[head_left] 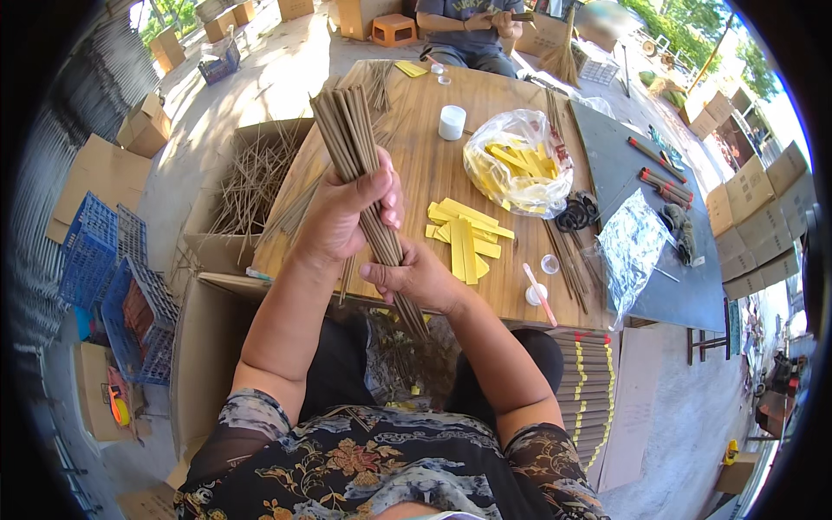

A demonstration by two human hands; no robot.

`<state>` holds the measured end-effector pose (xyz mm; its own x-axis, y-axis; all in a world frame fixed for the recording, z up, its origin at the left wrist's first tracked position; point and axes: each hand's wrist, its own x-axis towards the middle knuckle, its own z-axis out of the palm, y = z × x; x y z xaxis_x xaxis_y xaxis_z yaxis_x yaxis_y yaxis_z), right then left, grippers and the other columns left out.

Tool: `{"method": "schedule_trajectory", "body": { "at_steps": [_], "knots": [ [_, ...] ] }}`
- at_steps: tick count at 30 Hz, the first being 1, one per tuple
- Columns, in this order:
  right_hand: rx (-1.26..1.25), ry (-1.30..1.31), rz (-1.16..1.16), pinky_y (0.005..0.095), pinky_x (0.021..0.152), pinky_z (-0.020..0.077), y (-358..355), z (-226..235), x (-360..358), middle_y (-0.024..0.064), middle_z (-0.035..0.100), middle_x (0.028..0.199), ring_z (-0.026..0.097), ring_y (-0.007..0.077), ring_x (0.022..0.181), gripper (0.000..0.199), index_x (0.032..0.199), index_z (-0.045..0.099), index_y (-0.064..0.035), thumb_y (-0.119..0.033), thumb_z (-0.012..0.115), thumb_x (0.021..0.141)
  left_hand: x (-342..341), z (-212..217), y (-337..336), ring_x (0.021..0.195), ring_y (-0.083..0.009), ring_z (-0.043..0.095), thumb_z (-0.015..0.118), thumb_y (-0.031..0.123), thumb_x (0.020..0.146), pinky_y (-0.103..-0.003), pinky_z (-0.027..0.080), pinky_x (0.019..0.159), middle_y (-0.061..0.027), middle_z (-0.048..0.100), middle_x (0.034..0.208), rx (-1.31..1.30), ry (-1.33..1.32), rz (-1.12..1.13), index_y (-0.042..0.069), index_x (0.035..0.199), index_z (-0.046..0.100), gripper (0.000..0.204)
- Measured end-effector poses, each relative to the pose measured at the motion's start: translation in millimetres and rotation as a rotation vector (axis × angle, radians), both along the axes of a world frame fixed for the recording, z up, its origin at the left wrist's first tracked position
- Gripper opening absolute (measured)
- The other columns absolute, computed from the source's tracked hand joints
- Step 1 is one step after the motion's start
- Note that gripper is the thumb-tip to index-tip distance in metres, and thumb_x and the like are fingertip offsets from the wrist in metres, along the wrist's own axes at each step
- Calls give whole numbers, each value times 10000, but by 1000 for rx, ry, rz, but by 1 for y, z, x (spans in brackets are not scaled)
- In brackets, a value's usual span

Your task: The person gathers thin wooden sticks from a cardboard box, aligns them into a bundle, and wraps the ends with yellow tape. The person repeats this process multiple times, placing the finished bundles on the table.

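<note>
Right now, you have one bundle of sticks (357, 147) in both hands, tilted above the near edge of the wooden table (414, 130), its upper end leaning toward the table's left side. Your left hand (354, 208) is curled firmly around the bundle's middle, thumb across the front; your right hand (412, 276) closes on it lower down, thumb in front, with some of its fingers hidden behind the sticks. The gathering looks done for this bundle, judging by how compactly it sits in your grip, though its upper ends look slightly uneven. No band shows around it, but your hands cover part of its length, so you can't rule one out there. Loose yellow strips (468, 236) lie on the table just beyond your right hand, and more fill a plastic bag (518, 163) farther across the table. Below the table's near right edge, stacked brown bundles (587, 394) with yellow bands look finished. Plenty seems left ungathered: a carton (217, 251) at the table's left side holds a tangled heap of loose sticks (258, 178).
</note>
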<state>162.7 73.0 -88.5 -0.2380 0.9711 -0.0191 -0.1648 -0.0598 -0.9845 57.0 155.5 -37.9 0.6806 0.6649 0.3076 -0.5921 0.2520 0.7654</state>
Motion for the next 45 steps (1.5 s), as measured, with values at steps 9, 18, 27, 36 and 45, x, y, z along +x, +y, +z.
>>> {"method": "schedule_trajectory", "body": {
  "at_steps": [9, 18, 27, 36, 45],
  "knots": [
    [-174, 84, 8, 231, 404, 410, -29, -6, -18, 36, 500, 585, 497, 98, 457, 176, 832, 478, 4, -131, 585, 795, -16, -32, -9, 483, -97, 467, 618, 145, 806, -236, 410, 446, -2, 477, 600, -320, -137, -111, 99, 801, 486, 140],
    [-409, 126, 73, 371, 499, 451, -30, -23, -24, 176, 524, 591, 530, 276, 497, 228, 785, 454, 26, -143, 600, 739, -20, -56, -4, 442, -88, 445, 590, 172, 828, -221, 377, 407, 10, 452, 569, -431, -23, 52, 118, 797, 490, 118],
    [-548, 261, 142, 249, 407, 401, -20, -40, -32, 15, 488, 551, 481, 106, 442, 223, 750, 448, -24, -207, 523, 852, -30, -90, 15, 439, -75, 434, 608, 221, 818, -212, 367, 418, 20, 454, 562, -539, -96, 1, 118, 741, 464, 193],
    [-442, -141, -53, 236, 379, 378, -16, -45, -47, 10, 463, 529, 452, 98, 413, 177, 753, 440, -46, -171, 525, 845, -38, -96, 19, 417, -58, 413, 596, 258, 828, -208, 354, 391, 38, 447, 530, -598, -91, 0, 121, 732, 478, 205],
    [-591, 47, 5, 241, 360, 368, -15, -42, -48, 12, 452, 542, 440, 104, 403, 184, 773, 430, -43, -174, 544, 833, -39, -104, 19, 431, -60, 421, 584, 269, 834, -209, 369, 413, 42, 436, 526, -651, -56, 37, 131, 722, 457, 218]
  ]
}}
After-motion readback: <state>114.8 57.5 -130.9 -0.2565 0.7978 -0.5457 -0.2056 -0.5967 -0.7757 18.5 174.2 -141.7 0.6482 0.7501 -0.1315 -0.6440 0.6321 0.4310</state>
